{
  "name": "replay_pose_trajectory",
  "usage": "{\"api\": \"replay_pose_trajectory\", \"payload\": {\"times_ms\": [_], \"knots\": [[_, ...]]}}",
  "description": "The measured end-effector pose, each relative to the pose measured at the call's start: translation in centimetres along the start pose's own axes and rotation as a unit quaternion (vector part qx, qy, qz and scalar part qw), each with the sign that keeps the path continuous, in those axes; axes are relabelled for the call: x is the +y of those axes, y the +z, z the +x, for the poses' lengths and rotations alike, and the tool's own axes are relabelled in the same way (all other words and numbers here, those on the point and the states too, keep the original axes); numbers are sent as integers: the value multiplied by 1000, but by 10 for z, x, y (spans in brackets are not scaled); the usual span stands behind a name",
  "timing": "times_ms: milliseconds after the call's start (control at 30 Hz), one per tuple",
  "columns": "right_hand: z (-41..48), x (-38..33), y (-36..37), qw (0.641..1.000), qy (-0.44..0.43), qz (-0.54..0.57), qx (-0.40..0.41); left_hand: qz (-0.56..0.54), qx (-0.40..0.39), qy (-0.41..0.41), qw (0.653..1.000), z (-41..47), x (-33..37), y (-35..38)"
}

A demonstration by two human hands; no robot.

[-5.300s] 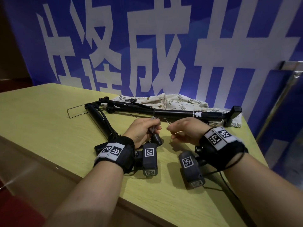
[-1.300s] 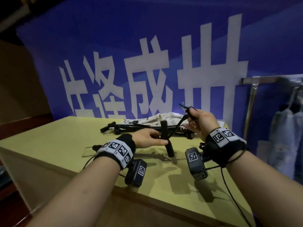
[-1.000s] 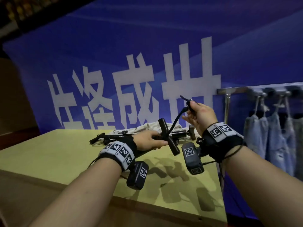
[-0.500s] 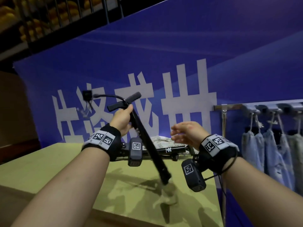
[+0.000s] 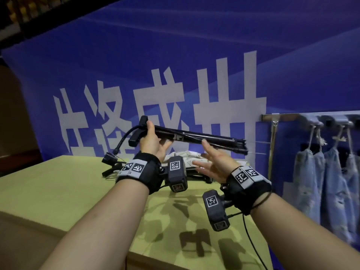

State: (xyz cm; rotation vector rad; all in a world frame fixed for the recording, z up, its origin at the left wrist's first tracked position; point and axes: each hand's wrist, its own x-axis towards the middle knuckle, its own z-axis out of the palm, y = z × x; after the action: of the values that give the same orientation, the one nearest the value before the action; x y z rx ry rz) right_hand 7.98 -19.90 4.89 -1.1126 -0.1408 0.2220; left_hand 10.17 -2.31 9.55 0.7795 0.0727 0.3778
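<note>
L hand (image 5: 152, 142) holds the black pole (image 5: 210, 137) up in the air over the table (image 5: 58, 184), thumb on top & fingers curled under, near the end w/ the cross bar. Pole lies almost flat. R hand (image 5: 216, 162) is wide open under it, fingers spread, holding nothing. One fingertip is right by the pole; can't tell if it touches. A cloth (image 5: 187, 155) lies on the table behind the hands.
</note>
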Motion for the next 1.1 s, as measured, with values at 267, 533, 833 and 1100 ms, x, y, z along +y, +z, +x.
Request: {"api": "replay_pose_trajectory", "payload": {"times_ms": [267, 533, 833, 1100], "knots": [[29, 1, -13, 971, -90, 219, 39, 12, -40, -50, 998, 34, -41, -5], [71, 18, -27, 956, -96, 265, 83, 74, -53, -89, 992, 85, -69, -12], [117, 23, -43, 920, -151, 324, 160, 596, -172, 9, 785, 121, -103, -29], [130, 26, -57, 904, -160, 336, 209, 838, -238, -28, 491, 146, -134, -14]]}}
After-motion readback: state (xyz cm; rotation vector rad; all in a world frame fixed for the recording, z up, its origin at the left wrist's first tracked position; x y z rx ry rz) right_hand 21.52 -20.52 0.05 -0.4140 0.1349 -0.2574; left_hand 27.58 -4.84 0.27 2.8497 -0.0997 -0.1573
